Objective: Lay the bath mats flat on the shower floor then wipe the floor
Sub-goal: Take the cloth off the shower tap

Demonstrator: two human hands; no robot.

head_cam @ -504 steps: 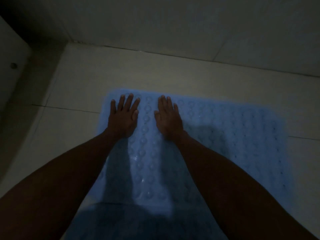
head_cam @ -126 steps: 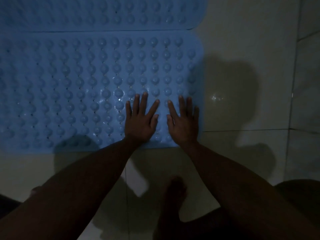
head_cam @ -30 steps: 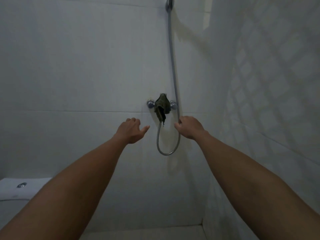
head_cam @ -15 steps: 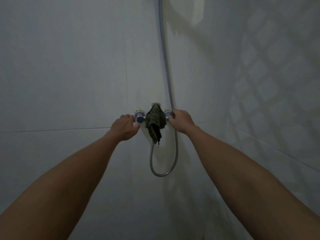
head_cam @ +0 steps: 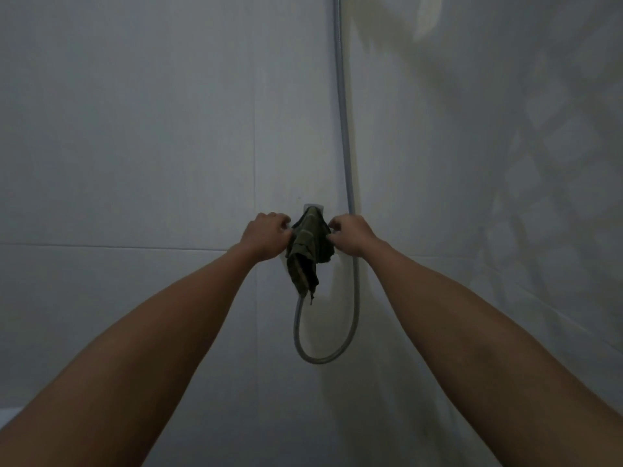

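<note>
**Both hands at the rag on the shower tap**

A dark green rag (head_cam: 307, 254) is seen draped over the wall fitting, flanked by both hands. The left hand (head_cam: 266, 236) is curled at the rag's left edge and the right hand (head_cam: 350, 238) at its right edge; the fingers are bent inward against the cloth, but whether the cloth itself or a tap knob hidden beneath is gripped cannot be told. The rag hangs down between the hands, its lower tail well below them. A small pale wall plate (head_cam: 313, 208) is glimpsed just above the rag. A grey shower hose (head_cam: 344, 136) is run down the tiled wall (head_cam: 135, 129) beside the right hand and looped under the rag. No container is shown.
</note>
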